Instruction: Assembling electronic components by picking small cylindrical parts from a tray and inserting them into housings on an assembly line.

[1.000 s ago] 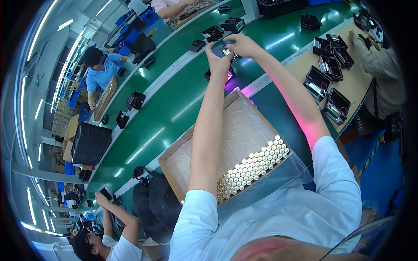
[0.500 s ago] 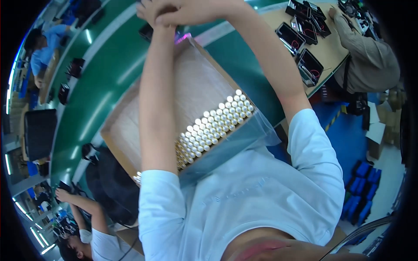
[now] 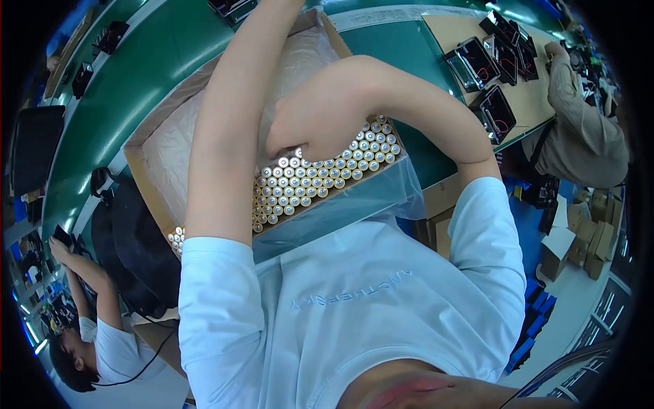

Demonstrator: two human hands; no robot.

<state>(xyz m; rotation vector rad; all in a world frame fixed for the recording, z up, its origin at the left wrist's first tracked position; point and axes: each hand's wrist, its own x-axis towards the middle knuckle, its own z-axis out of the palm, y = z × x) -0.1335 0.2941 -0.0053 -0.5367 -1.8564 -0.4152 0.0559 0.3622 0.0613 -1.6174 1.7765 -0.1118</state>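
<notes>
A shallow cardboard box (image 3: 145, 183) lined with clear plastic (image 3: 340, 226) lies in front of me. Along its near side, cylindrical batteries (image 3: 351, 164) stand packed in slanting rows with their silvery ends up. My right hand (image 3: 320, 126) is bent inward over these rows. Its thumb and fingers are pinched round a battery (image 3: 299, 152) at the far edge of the pack. Across the box stretches my left forearm (image 3: 235, 123), covering part of the batteries; the left hand is beyond the top edge of the picture.
A green worktable (image 3: 163, 68) curves round the box. Black open cases (image 3: 494, 112) with red wires sit on a tan board (image 3: 446, 31) at the right, beside a seated person (image 3: 579, 136). Another person (image 3: 95, 334) works at lower left, near a black bag (image 3: 129, 238).
My right hand has come down from beyond the box, where both hands were together, onto the batteries. The left hand has passed out of view at the top.
</notes>
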